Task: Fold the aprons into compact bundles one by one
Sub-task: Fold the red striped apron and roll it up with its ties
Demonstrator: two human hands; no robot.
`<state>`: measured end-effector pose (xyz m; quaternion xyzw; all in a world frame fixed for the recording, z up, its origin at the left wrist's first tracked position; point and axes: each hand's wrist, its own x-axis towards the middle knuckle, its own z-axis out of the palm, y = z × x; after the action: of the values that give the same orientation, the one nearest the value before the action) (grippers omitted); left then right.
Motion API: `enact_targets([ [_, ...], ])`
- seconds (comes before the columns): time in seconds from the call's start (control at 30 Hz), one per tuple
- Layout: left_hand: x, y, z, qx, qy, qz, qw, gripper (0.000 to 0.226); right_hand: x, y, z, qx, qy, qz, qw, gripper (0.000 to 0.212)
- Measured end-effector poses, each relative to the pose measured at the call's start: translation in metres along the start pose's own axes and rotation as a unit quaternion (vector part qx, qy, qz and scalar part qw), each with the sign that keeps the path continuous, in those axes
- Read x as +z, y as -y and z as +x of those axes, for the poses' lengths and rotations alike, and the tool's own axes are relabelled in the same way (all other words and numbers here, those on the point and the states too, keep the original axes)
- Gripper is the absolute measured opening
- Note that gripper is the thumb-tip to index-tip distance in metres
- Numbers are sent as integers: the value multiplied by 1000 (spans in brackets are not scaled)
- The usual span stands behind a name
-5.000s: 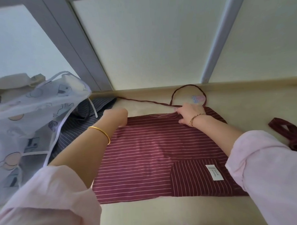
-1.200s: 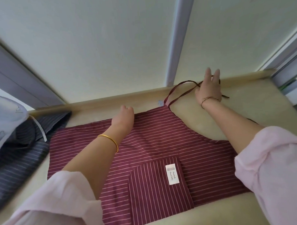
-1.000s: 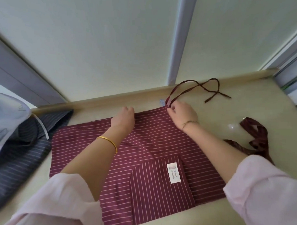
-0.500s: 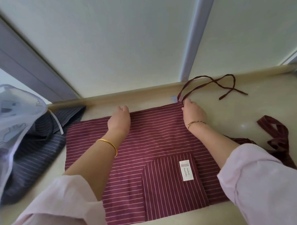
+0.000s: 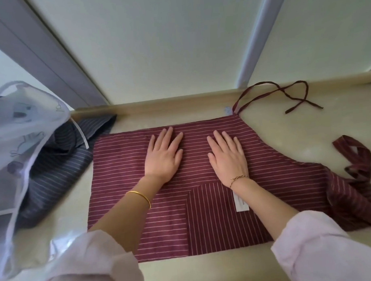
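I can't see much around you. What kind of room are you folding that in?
Probably a home, at a window ledge: the red striped apron lies on a beige sill beneath pale panes split by a grey frame.

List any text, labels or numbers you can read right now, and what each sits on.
White sewn label on the maroon striped apron pocket: has printing, too blurred and partly hidden by the right wrist to read.
Clear printed apron at left: cartoon drawings only, no legible words.
Nothing else carries text.
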<state>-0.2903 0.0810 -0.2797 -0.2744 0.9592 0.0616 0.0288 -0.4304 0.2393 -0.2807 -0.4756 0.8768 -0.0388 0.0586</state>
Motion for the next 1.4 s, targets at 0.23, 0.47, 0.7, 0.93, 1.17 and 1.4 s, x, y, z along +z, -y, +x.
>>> enact_targets([
  [0.23,-23,70,-7,-166,62,15,984,59,-7,-15,7,7,21,22,1000,49],
  [0.47,-41,-77,6,42,-16,-94,995,48,-48,-43,-53,111,-79,243,960,33],
  [0.7,-35,-242,-3,276,81,-120,950,23,-81,-122,-136,247,-116,253,928,17],
  [0.93,-20,-344,-21,42,238,-246,939,44,-84,-222,-188,379,-103,176,903,20],
  [1.17,-27,-387,-14,-222,335,-493,772,20,-74,-272,-178,363,37,406,838,17],
  [1.4,-60,-391,-7,-327,301,-752,488,11,-83,-288,-184,444,140,747,475,21],
])
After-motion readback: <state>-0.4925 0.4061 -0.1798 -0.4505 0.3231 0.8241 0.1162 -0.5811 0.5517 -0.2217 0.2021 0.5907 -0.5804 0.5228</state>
